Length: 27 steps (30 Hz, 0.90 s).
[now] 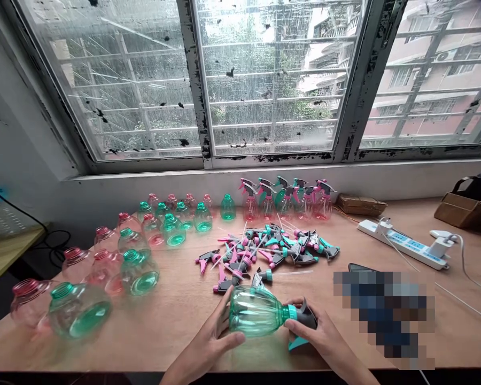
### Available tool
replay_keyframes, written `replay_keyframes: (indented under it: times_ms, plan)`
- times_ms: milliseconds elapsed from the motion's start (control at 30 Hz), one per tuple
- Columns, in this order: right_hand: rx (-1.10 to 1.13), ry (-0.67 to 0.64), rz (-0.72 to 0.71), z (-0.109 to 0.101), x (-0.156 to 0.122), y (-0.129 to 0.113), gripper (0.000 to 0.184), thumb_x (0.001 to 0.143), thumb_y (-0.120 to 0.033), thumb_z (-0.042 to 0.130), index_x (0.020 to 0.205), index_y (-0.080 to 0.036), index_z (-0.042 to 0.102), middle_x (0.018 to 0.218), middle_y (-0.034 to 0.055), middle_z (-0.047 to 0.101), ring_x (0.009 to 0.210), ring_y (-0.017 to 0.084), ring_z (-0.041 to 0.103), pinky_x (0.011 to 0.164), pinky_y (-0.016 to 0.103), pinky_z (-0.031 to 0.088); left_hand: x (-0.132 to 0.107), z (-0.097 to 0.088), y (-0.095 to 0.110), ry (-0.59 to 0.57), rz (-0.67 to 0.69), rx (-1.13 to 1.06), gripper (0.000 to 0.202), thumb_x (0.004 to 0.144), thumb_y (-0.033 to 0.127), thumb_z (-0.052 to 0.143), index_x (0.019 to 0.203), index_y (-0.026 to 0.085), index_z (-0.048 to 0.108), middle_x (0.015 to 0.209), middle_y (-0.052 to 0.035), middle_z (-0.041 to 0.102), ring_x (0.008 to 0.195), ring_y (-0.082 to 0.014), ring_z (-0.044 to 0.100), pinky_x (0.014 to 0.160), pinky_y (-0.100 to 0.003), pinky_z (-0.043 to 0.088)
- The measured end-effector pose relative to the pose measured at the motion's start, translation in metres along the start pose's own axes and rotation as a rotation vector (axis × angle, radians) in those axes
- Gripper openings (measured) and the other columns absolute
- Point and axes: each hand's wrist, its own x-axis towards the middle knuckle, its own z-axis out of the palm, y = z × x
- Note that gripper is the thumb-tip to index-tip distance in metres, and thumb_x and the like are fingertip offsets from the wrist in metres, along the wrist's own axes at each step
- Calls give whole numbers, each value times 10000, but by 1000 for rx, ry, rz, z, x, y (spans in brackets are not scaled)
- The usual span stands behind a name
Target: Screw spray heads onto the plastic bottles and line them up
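A clear green spray bottle (254, 315) lies on its side near the front edge of the wooden table (176, 305). My left hand (214, 339) grips its round body. My right hand (318, 334) holds the grey and teal trigger head (304, 318) at the bottle's neck. A loose pile of pink, teal and grey trigger heads (264, 248) with thin dip tubes lies just beyond the bottle.
Several empty green and pink bottles (136, 246) stand at the left and back left. Several capped spray bottles (286, 200) line the wall under the window. A white power strip (404, 243) with plugs, a brown box (463, 208) and a blurred-out object (385, 315) sit on the right.
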Motion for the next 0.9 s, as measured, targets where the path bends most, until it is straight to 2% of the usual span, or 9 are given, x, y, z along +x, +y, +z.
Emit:
replay_keyframes:
  times_ms: [100, 267, 433, 533, 633, 767, 900]
  plan:
    - [3, 13, -6, 0, 1, 3, 395, 785, -457, 861, 997, -181, 676, 705, -24, 690, 626, 170, 664, 638, 299, 547, 1, 2, 2, -18, 12, 0, 986, 842, 387, 818, 1618, 366, 211, 1675, -54, 380, 1551, -324, 319, 1284, -503, 254]
    - [3, -4, -17, -2, 3, 8, 402, 792, -462, 856, 1008, -177, 674, 704, -15, 710, 629, 179, 678, 630, 298, 549, 2, -1, -5, -42, 82, -17, 1036, 843, 315, 829, 1610, 444, 145, 1673, -8, 387, 1548, -301, 336, 1282, -470, 258]
    - [1, -20, -1, -2, 5, 9, 443, 782, -507, 849, 1021, -175, 680, 731, 7, 735, 642, 208, 714, 639, 325, 579, 1, -6, -14, -6, 49, -25, 1124, 801, 463, 837, 1635, 356, 90, 1684, -77, 363, 1545, -348, 330, 1274, -498, 262]
    - [17, -9, 20, -1, 6, 9, 473, 750, -535, 862, 1016, -188, 681, 735, 10, 733, 636, 221, 713, 634, 344, 593, 1, -4, -10, -3, 51, -24, 1062, 792, 552, 806, 1629, 335, 190, 1643, -85, 437, 1555, -366, 302, 1278, -511, 247]
    - [2, 24, 18, -2, 7, 11, 490, 714, -558, 877, 990, -196, 696, 771, 22, 734, 648, 227, 704, 631, 353, 599, 3, -3, -7, -41, 57, -4, 972, 820, 513, 795, 1612, 368, 250, 1623, -63, 471, 1553, -362, 309, 1277, -522, 242]
    - [0, 34, 17, -2, 7, 11, 515, 688, -589, 880, 961, -188, 705, 744, 23, 717, 637, 228, 695, 628, 361, 598, 6, -8, -15, -82, 94, 33, 1060, 835, 391, 818, 1615, 442, 103, 1628, -41, 458, 1513, -346, 398, 1256, -532, 292]
    - [-2, 64, 10, 1, 6, 11, 551, 670, -625, 874, 952, -186, 697, 680, 5, 700, 584, 212, 682, 593, 339, 575, 7, -16, -27, -80, 105, 21, 1162, 802, 437, 839, 1630, 389, 25, 1673, -81, 371, 1530, -363, 360, 1248, -517, 315]
